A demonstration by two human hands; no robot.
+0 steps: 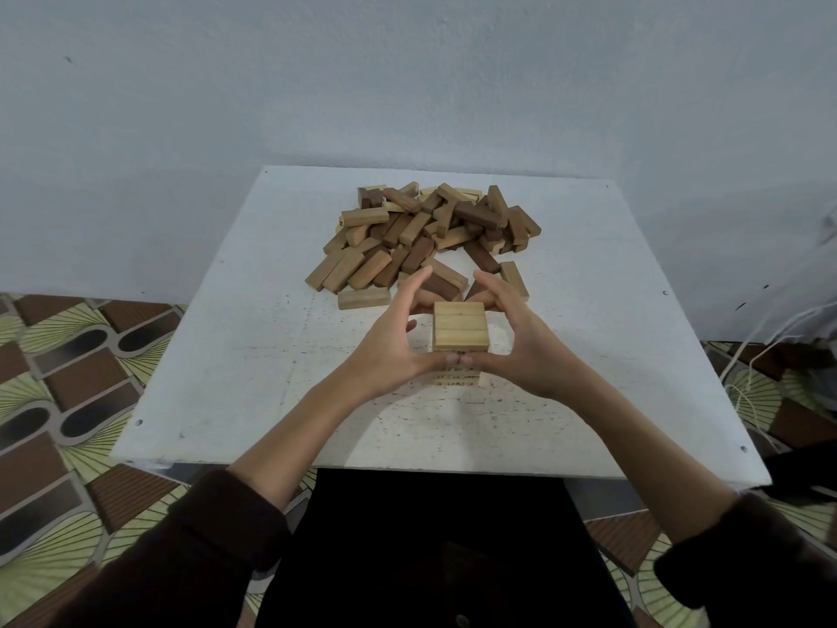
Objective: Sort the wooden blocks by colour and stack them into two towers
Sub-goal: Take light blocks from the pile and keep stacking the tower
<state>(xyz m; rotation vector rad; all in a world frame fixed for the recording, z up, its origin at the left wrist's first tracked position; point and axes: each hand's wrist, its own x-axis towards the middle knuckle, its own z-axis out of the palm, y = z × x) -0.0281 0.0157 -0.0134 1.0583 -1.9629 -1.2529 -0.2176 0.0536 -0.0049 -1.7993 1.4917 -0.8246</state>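
A small tower of light wooden blocks [461, 326] stands in the middle of the white table [235, 355]; its top layer is three blocks side by side. My left hand [394, 342] and my right hand [527, 342] cup it from both sides. Both thumbs meet against its front face, and the fingers arch round towards its back. Behind the tower lies a loose pile of light and dark brown blocks [430, 228], all mixed together. No dark tower is in view.
A single light block [363, 298] lies just left of my left hand, another [514, 279] behind my right. The table's back edge meets a pale wall. White cords [770, 351] hang at the right. Patterned floor surrounds the table.
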